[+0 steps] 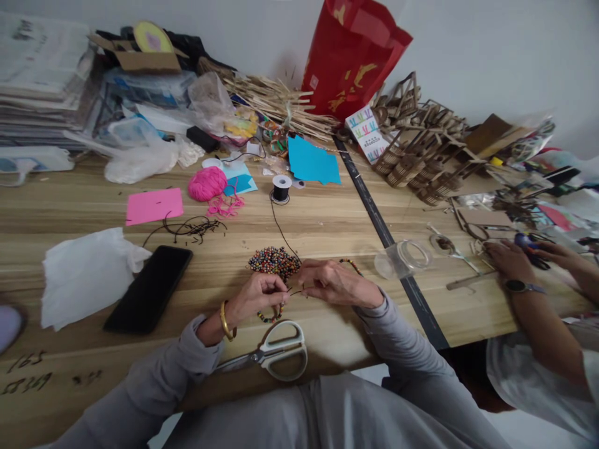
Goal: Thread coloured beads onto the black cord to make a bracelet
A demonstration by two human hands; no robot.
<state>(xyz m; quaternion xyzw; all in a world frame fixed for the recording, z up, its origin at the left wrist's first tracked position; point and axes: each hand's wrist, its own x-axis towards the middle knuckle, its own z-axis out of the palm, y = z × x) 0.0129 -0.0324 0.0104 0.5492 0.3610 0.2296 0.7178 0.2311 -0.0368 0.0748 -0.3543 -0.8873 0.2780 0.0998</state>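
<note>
My left hand (261, 295) and my right hand (331, 282) face each other close above the table, both closed in a pinch. Black cord (294, 293) stretches between their fingertips. Below my left hand hangs or lies a short string of coloured beads (271, 317); another beaded strand (350, 266) shows behind my right hand. Just beyond my fingers is a heap of small multicoloured beads (275, 262). From a spool of black cord (281, 189) a line runs down toward my right hand. White-handled scissors (283, 358) lie near my lap, below both hands.
A black phone (148, 289) and white tissue (87, 274) lie to the left. Pink yarn (206, 183), cord scraps (199, 229) and blue paper (314, 161) are farther back. A clear container (403, 259) stands right. At far right, another person's hands (510, 260) work beside woven baskets (416, 162).
</note>
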